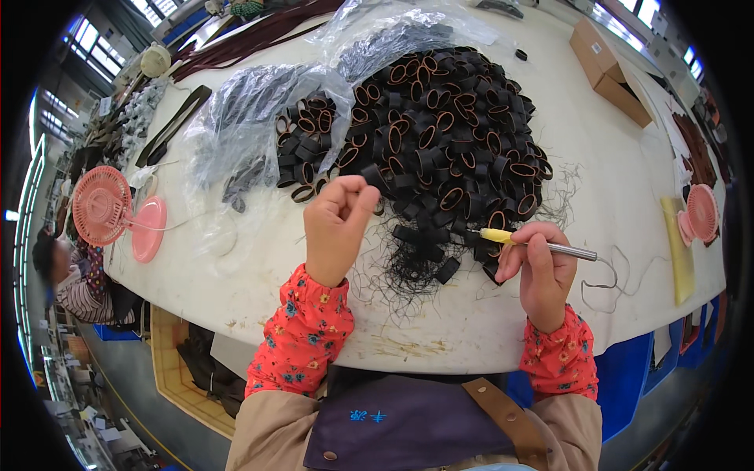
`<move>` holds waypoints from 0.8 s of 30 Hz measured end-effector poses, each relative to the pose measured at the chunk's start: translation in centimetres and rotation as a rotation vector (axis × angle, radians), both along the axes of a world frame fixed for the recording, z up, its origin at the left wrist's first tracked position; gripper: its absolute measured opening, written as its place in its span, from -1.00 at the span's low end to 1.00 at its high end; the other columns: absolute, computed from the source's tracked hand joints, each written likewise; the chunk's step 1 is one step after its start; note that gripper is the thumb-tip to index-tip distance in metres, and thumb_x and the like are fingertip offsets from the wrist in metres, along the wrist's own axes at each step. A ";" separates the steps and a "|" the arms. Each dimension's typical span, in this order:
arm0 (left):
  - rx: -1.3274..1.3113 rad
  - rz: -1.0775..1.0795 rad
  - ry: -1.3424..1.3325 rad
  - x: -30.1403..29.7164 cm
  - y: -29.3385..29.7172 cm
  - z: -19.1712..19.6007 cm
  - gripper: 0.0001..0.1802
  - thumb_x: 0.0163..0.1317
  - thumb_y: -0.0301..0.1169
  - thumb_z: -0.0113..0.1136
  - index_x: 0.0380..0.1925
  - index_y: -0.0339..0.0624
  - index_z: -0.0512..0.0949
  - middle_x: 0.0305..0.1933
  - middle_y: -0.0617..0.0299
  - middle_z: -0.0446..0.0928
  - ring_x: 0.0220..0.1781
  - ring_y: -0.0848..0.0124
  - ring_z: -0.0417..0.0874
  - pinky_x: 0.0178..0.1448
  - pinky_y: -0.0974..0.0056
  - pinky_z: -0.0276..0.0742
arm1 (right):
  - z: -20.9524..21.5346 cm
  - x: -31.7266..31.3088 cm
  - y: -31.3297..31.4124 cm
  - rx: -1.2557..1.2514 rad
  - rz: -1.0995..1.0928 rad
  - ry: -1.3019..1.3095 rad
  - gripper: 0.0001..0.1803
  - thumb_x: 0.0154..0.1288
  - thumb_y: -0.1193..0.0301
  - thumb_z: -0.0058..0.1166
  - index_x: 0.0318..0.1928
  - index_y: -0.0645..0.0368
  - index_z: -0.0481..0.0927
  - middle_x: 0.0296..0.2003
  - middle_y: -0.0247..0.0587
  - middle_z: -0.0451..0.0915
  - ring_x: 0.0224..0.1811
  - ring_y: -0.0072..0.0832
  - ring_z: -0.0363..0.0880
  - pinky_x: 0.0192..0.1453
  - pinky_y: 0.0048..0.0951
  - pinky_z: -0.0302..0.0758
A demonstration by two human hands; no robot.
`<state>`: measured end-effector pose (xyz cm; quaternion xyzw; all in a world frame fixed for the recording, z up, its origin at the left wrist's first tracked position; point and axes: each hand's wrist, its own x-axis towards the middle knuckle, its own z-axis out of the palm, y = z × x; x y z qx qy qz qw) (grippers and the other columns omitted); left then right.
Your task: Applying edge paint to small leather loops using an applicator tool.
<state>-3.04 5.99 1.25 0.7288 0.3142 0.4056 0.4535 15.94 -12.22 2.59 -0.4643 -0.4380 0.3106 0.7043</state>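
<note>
A big heap of black loops with brown insides (448, 133) covers the middle of the white table (613, 180). My left hand (336, 228) is curled into a loose fist at the heap's near left edge; whether it holds anything I cannot see. My right hand (542, 271) grips a thin tool with a yellow handle and a metal shaft (534, 243), its yellow end touching the heap's near edge. A tangle of black thread trimmings (408, 271) lies between my hands.
Clear plastic bags (251, 133) lie left of the heap. A pink fan (106, 208) stands at the left edge, another pink fan (701, 213) at the right. A cardboard box (609, 67) sits far right. A person (67, 275) sits at the left.
</note>
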 end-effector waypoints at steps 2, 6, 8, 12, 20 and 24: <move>-0.414 0.045 -0.407 -0.4 1.1 0.5 -0.57 0.30 -0.44 0.07 0.15 -0.32 0.35 -0.39 0.28 0.58 -0.60 0.68 0.30 -0.52 0.55 0.20 | 0.0 0.0 0.1 0.014 -0.011 -0.019 -0.75 0.48 0.36 -0.22 -0.16 0.28 0.46 -0.60 -0.28 0.48 -0.54 -0.55 0.48 -0.36 -0.52 0.47; -0.410 0.076 -0.512 -0.1 1.9 -0.6 -0.39 0.33 -0.44 0.01 0.33 -0.36 0.08 -0.25 0.21 0.57 -0.52 0.67 0.34 -0.44 0.56 0.26 | -0.1 0.0 0.2 0.018 -0.011 -0.017 -0.75 0.48 0.35 -0.22 -0.16 0.28 0.46 -0.60 -0.27 0.47 -0.54 -0.55 0.48 -0.37 -0.51 0.47; -0.318 -0.052 -0.308 0.0 1.6 -0.3 -0.48 0.34 -0.45 0.00 0.26 -0.37 0.20 -0.13 0.16 0.56 -0.42 0.67 0.38 -0.33 0.56 0.32 | 0.1 -0.1 0.3 0.023 -0.013 -0.007 -0.75 0.48 0.35 -0.22 -0.16 0.28 0.46 -0.60 -0.28 0.47 -0.55 -0.54 0.48 -0.37 -0.51 0.47; 0.470 0.027 0.231 -0.9 2.1 -0.4 -0.64 0.18 -0.44 0.15 0.02 -0.15 0.52 -0.06 0.14 0.57 -0.06 0.29 0.52 0.06 0.27 0.38 | 0.2 0.0 0.3 0.042 -0.013 -0.021 -0.75 0.49 0.35 -0.23 -0.16 0.28 0.46 -0.61 -0.27 0.47 -0.56 -0.54 0.47 -0.38 -0.51 0.47; 0.749 0.378 0.513 -5.2 11.0 0.9 -0.67 0.15 -0.38 0.20 -0.06 -0.14 0.53 0.03 0.05 0.52 0.03 0.06 0.51 0.10 0.12 0.40 | 0.3 0.1 -0.2 0.043 -0.027 -0.001 -0.76 0.49 0.36 -0.23 -0.17 0.28 0.45 -0.61 -0.27 0.47 -0.57 -0.54 0.47 -0.39 -0.52 0.47; 0.563 0.419 0.667 -8.0 18.2 -2.0 -0.65 0.11 -0.31 0.26 -0.10 -0.19 0.55 -0.06 0.00 0.56 -0.09 0.07 0.58 0.01 0.12 0.47 | 0.4 0.1 0.0 0.047 -0.009 0.018 -0.76 0.48 0.36 -0.23 -0.17 0.28 0.45 -0.61 -0.27 0.47 -0.58 -0.54 0.47 -0.39 -0.52 0.46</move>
